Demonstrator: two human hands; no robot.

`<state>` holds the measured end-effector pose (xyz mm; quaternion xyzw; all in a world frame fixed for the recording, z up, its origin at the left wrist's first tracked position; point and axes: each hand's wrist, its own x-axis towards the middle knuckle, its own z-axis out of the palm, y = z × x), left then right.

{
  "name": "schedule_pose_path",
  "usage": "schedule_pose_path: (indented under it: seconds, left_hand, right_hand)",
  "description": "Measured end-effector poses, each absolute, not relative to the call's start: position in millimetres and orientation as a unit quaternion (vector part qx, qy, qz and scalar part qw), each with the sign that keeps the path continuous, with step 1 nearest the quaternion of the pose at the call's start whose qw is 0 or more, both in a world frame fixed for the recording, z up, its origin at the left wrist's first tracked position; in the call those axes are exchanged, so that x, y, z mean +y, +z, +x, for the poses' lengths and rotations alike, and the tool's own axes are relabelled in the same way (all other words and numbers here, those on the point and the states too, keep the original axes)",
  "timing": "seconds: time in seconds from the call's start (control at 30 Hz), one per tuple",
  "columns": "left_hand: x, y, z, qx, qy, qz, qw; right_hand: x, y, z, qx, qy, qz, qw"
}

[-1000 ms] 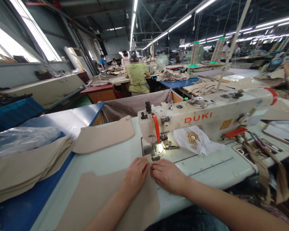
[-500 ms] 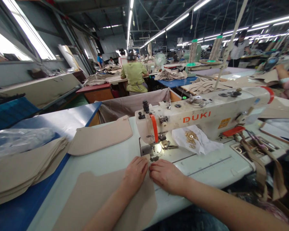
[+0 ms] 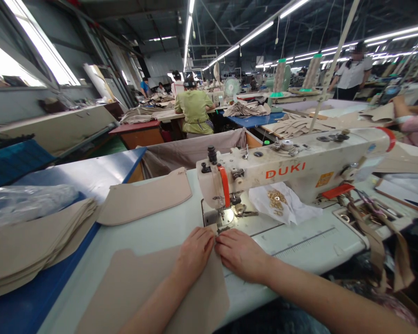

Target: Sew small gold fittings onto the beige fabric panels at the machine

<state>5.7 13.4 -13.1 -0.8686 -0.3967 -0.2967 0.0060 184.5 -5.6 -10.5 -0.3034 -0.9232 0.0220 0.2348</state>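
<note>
A large beige fabric piece (image 3: 132,283) lies on the pale sewing table under my left forearm. My left hand (image 3: 196,250) is closed on its upper edge, just in front of the lit needle area. My right hand (image 3: 242,255) meets it there, fingertips pinched together at the same edge; the exact grip is hidden by the fingers. Right behind both hands stands the white sewing machine (image 3: 285,169), its presser foot (image 3: 224,227) close to the fingertips. A narrow beige end of material shows between the hands and the foot.
Gold metal fittings (image 3: 277,202) rest on white paper (image 3: 299,214) beneath the machine arm. Beige pieces (image 3: 146,197) lie at the table's left, and a stack (image 3: 38,246) sits on the blue surface beyond. Straps (image 3: 376,246) hang at right. A co-worker (image 3: 195,109) sits ahead.
My hands stay almost in place at the fabric edge, with the fabric's lower right corner slightly shifted right. In the background, a standing person at right has turned and moved a little.
</note>
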Motion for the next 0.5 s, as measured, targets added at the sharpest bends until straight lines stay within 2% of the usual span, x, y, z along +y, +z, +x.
schedule_pose_path:
  seconds: [0.5]
  left_hand:
    - [8.9,-9.6,2.8,-0.400,-0.309,-0.863,-0.020]
  right_hand:
    - [0.5,-9.1,180.8,-0.930,-0.015,-0.308,0.201]
